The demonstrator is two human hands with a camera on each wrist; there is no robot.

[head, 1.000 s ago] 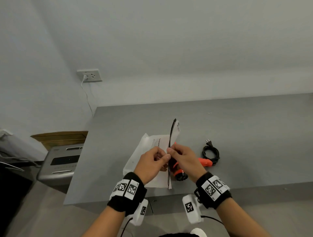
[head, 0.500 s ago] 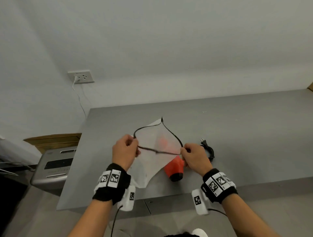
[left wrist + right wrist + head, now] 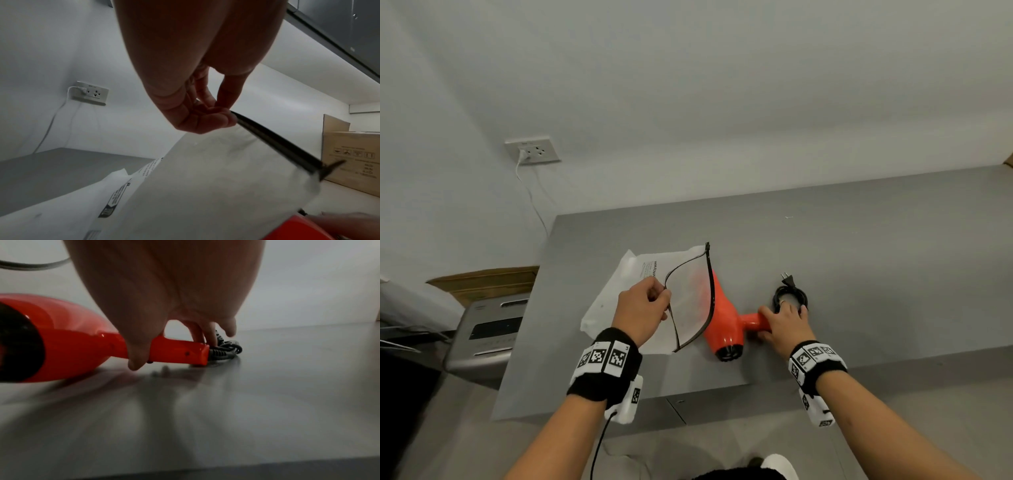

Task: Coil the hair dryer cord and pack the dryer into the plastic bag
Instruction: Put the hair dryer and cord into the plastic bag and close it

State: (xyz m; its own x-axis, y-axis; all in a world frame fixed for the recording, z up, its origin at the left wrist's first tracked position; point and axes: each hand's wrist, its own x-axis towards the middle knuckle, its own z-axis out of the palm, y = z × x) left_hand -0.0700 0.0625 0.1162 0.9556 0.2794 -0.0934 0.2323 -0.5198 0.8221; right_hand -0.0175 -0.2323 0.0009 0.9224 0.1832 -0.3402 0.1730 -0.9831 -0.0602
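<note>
Left hand [image 3: 642, 310] pinches bag [image 3: 688, 301] mouth open; right hand [image 3: 784, 322] clasps dryer [image 3: 722, 318] handle, body pointing bagward.

Translucent white plastic bag w/ black zip rim [image 3: 626, 301]: printed "WARNIN…", rest too small. Brown cardboard box [image 3: 353, 162]: handling pictograms, text unreadable.
</note>
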